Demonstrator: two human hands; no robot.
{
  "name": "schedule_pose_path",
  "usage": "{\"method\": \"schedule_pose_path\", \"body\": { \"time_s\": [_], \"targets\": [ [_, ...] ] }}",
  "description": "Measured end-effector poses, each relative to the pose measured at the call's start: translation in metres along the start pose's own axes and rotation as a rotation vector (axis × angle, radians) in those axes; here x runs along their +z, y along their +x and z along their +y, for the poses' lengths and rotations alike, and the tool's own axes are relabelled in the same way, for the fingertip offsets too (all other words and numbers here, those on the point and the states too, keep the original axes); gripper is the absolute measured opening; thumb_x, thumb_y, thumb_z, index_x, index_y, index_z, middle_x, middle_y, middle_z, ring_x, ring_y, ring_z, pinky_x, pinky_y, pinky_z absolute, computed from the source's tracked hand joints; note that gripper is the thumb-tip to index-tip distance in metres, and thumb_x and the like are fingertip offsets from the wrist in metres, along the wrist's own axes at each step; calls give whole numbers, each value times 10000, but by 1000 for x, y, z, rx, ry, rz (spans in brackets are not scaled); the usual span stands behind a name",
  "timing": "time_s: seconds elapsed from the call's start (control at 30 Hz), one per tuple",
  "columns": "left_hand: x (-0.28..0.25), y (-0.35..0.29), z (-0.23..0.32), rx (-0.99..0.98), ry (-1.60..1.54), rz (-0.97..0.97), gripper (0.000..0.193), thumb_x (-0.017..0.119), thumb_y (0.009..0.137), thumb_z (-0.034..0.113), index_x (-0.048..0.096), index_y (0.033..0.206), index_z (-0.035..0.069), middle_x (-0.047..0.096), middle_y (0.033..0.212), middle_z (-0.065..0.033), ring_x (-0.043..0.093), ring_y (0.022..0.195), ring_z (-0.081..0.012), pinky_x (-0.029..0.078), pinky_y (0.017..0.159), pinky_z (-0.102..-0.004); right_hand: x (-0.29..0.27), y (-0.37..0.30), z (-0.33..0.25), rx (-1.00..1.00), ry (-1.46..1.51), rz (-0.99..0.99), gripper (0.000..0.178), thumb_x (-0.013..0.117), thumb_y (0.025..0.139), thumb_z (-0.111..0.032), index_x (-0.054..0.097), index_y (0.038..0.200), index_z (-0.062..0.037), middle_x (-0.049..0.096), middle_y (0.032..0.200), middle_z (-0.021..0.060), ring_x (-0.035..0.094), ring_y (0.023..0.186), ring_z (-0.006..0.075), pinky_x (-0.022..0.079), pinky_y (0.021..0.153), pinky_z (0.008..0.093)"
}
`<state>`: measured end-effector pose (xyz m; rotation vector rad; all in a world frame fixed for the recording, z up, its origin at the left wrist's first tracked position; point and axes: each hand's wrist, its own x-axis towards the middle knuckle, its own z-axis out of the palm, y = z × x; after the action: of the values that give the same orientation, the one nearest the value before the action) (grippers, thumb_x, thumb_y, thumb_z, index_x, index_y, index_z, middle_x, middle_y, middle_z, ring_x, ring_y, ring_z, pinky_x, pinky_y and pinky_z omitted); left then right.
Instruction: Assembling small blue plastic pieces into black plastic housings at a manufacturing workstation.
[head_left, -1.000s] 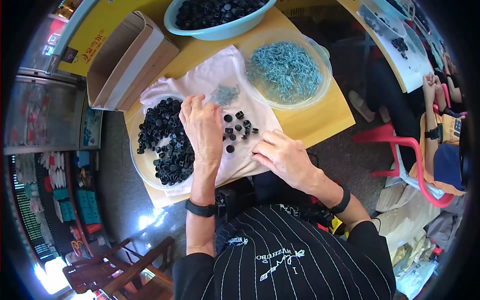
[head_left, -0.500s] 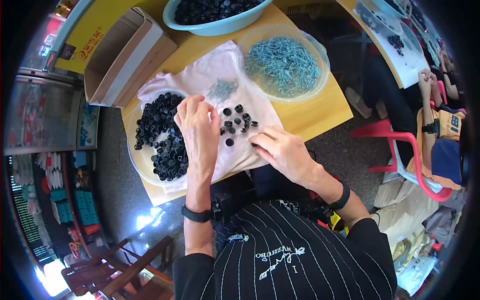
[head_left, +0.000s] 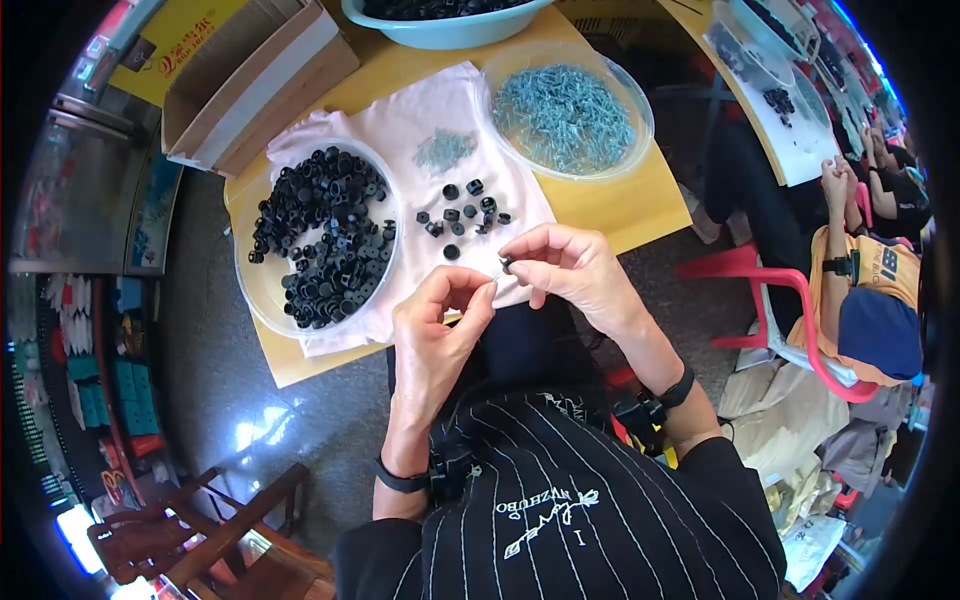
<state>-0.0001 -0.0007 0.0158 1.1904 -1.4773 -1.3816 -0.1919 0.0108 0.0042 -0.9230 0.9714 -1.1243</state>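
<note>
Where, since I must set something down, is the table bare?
Bare tabletop shows at the right corner, beside the right tub and pink cloth; a smaller patch lies between cardboard box, basin and cloth. Crowded: the cloth's middle, with loose black parts, and its left, taken by the left tub.

The small black cap [head_left: 507,265] sits pinched in the right hand [head_left: 582,284], just off the view's centre toward one o'clock. Toward its seven o'clock, a thin, pale pin [head_left: 496,280] shows at the left hand's [head_left: 436,322] fingertips, mostly hidden, its tilt unclear.
</note>
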Motion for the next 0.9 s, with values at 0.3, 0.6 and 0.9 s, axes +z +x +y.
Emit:
{"method": "schedule_pose_path", "body": {
  "time_s": [0.3,0.6,0.9],
  "targets": [
    [-5,-4,17,-36,47,-94,76,656,866,59,637,860,-15,640,711,-5,562,619,-40,438,569,-215,6,-13,0,124,284,-46,250,681,900,-132,661,1092,28,685,942,63,638,811,101,553,606,215],
    [-5,-13,29,215,501,-80,78,657,823,17,587,813,-17,620,757,-130,607,594,-201,488,575,-317,16,-23,-7,72,-114,-8,218,665,909,-112,668,1086,16,678,914,35,637,813,76,553,656,223],
    [0,-16,21,73,146,-145,181,649,872,-29,623,1050,-41,677,923,-80,658,800,-118,527,727,-252,6,-27,12,139,275,2,199,653,918,-110,664,1074,14,677,912,55,641,782,91,576,634,233]
  ]
}}
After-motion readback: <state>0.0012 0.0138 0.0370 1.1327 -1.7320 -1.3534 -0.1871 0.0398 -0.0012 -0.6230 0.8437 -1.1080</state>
